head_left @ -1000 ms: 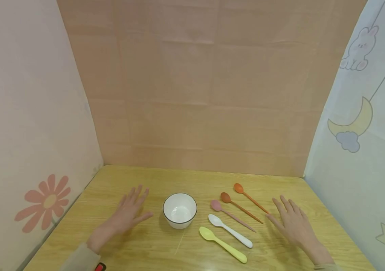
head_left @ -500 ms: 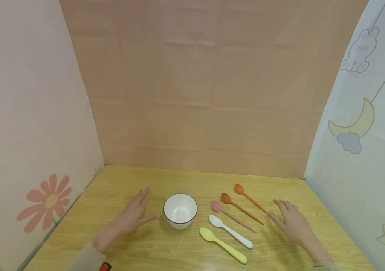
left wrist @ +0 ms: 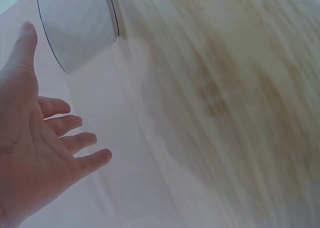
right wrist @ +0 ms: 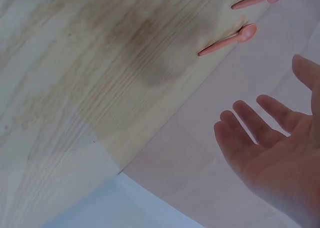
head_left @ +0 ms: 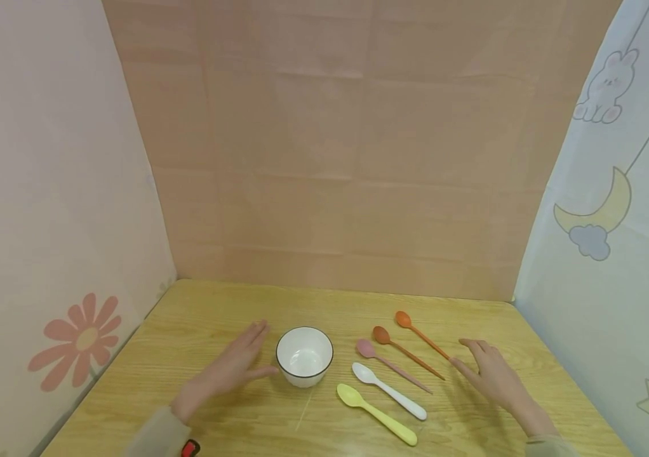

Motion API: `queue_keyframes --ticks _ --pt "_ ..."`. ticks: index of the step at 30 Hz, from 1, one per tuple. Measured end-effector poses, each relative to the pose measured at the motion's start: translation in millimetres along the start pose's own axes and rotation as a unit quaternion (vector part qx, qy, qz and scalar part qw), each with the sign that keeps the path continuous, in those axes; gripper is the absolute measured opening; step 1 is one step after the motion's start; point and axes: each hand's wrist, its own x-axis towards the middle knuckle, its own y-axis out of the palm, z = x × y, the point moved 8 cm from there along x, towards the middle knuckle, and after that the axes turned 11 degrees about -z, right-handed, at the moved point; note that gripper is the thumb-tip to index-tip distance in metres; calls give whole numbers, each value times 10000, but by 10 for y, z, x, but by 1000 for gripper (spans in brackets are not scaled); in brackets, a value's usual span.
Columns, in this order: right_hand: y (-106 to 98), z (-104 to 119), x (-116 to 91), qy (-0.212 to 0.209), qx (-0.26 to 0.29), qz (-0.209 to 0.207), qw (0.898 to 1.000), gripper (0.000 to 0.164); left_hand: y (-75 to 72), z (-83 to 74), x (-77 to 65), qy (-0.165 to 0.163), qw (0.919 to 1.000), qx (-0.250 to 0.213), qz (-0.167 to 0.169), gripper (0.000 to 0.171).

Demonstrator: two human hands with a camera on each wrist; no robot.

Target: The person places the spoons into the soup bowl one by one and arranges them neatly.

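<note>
A white bowl point(head_left: 304, 353) with a dark rim stands near the middle of the table. My left hand point(head_left: 232, 367) is just left of it, thumb stretched toward its side; whether the thumb touches is unclear. In the left wrist view, the bowl point(left wrist: 77, 25) shows beyond the thumb of that hand point(left wrist: 37, 133). My right hand point(head_left: 495, 379) hovers by the handle end of an orange spoon point(head_left: 424, 336), fingers loosely extended and holding nothing. The right wrist view shows the orange spoon point(right wrist: 230, 39) apart from the hand point(right wrist: 275, 143).
Left of the right hand, a brown-orange spoon point(head_left: 410, 353), a pink spoon point(head_left: 395, 366), a white spoon point(head_left: 390, 390) and a yellow spoon point(head_left: 377, 414) lie slanted in a row. The wooden table point(head_left: 216, 304) meets a pinkish-brown backdrop point(head_left: 330, 216) and patterned side sheets.
My left hand has moved right, toward the bowl. The right hand has shifted only slightly, its fingers drawn closer together. The bowl and spoons stay in place.
</note>
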Motion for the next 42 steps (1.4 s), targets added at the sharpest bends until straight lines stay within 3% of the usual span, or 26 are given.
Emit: queue_keyframes --ticks 15,29,42 --pt "43 -22 94 -79 453 70 9989 50 80 -108 59 -39 9994 -277 221 93" --pt "110 -90 150 68 691 218 9973 49 176 -182 121 211 9988 -243 370 91" --pt "164 -113 198 77 832 329 9960 49 228 -184 123 46 9977 -411 538 93"
